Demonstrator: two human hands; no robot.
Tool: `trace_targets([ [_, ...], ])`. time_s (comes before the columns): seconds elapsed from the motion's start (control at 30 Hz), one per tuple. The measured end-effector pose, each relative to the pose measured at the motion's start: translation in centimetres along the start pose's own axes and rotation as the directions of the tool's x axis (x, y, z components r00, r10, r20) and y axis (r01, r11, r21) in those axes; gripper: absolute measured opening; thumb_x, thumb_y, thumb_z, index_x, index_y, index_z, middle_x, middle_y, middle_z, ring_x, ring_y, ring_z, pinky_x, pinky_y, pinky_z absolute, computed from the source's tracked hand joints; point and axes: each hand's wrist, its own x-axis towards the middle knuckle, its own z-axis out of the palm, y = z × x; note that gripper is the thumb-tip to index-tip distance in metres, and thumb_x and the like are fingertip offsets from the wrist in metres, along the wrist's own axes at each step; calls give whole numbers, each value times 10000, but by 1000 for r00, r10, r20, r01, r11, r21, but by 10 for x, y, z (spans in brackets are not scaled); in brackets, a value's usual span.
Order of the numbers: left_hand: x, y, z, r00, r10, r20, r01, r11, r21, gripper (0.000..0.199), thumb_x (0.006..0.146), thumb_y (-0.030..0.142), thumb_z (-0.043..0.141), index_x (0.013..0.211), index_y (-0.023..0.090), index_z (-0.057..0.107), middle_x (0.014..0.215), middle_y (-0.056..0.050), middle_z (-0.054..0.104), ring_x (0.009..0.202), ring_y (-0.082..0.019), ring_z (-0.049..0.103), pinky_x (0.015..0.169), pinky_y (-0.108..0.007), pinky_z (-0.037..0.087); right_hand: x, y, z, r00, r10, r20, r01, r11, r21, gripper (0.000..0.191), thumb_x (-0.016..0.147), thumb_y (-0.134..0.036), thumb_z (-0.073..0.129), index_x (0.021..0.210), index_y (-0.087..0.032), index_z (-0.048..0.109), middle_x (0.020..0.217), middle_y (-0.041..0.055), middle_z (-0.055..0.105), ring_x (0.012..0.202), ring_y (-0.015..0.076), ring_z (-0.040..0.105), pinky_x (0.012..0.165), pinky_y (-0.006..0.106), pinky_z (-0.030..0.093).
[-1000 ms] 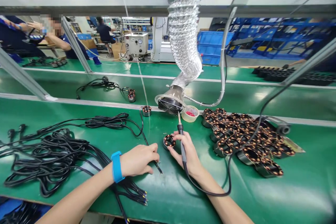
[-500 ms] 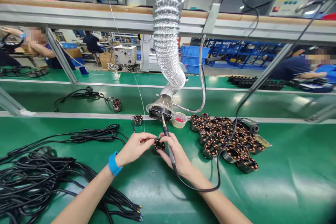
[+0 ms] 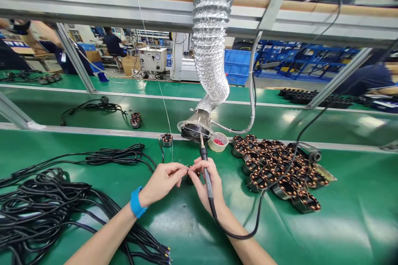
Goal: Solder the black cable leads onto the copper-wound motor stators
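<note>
My right hand (image 3: 209,182) holds a soldering iron (image 3: 206,174), its tip pointing up toward the fume hood, while its thumb and fingertips reach the near stator. My left hand (image 3: 164,182), with a blue band at the wrist, pinches something too small to make out, its fingertips almost meeting those of my right hand. Between and behind the fingers, a copper-wound stator (image 3: 194,175) is partly hidden. Another stator (image 3: 167,140) with a black cable stands just beyond. A thin wire (image 3: 166,112) hangs down near my left hand.
Many stators (image 3: 273,165) cluster on the right of the green table (image 3: 357,198). Black cables (image 3: 34,207) cover the left. Ahead are a fume hood (image 3: 195,128), a tub with red bits (image 3: 218,142) and a metal rail. People sit beyond.
The view has shifted. My right thumb and fingertips have closed in toward my left fingertips, and the near stator is now more hidden. The soldering iron stays in my right hand.
</note>
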Motion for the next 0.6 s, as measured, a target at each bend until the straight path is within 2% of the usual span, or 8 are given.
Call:
trace_targets([
  [0.1, 2, -3, -3, 992, -12, 125, 24, 996, -90, 445, 947, 440, 529, 643, 138, 651, 603, -14, 586, 623, -125, 482, 663, -254, 371, -6, 4, -2, 999, 46, 25, -47, 998, 38, 100, 897, -237, 646, 957, -256, 569, 1036, 54, 538, 935, 195, 639, 819, 360, 573],
  [0.17, 3, -7, -4, 986, -43, 163, 73, 981, -181, 396, 921, 439, 579, 676, 136, 652, 599, -10, 596, 615, -122, 481, 663, -251, 372, -8, 5, -2, 998, 57, 27, -58, 996, 63, 129, 890, -237, 662, 974, -257, 566, 1069, 61, 543, 978, 203, 642, 837, 370, 577],
  [0.3, 2, -10, 0, 991, -103, 86, 123, 953, -277, 328, 863, 439, 665, 764, 127, 676, 569, -7, 608, 590, -123, 491, 651, -252, 383, -9, 5, -3, 997, 74, 8, -75, 993, 90, 173, 873, -226, 688, 989, -261, 565, 1113, 67, 549, 1064, 222, 628, 909, 406, 558],
  [0.5, -2, -8, 10, 993, -113, -22, 107, 974, -200, 344, 874, 449, 643, 803, 119, 712, 563, -13, 597, 568, -122, 480, 589, -247, 363, -9, -2, -1, 993, 111, -49, -109, 993, 50, 145, 864, -210, 685, 903, -235, 547, 988, 43, 563, 940, 184, 623, 803, 329, 546],
  [0.6, -2, -8, 12, 986, -135, -96, 116, 976, -186, 310, 862, 427, 650, 809, 125, 698, 581, 6, 563, 550, -106, 450, 545, -230, 339, -10, -9, 0, 996, 77, -51, -78, 997, -3, 138, 866, -178, 669, 888, -238, 546, 952, 20, 569, 915, 164, 614, 783, 291, 526],
])
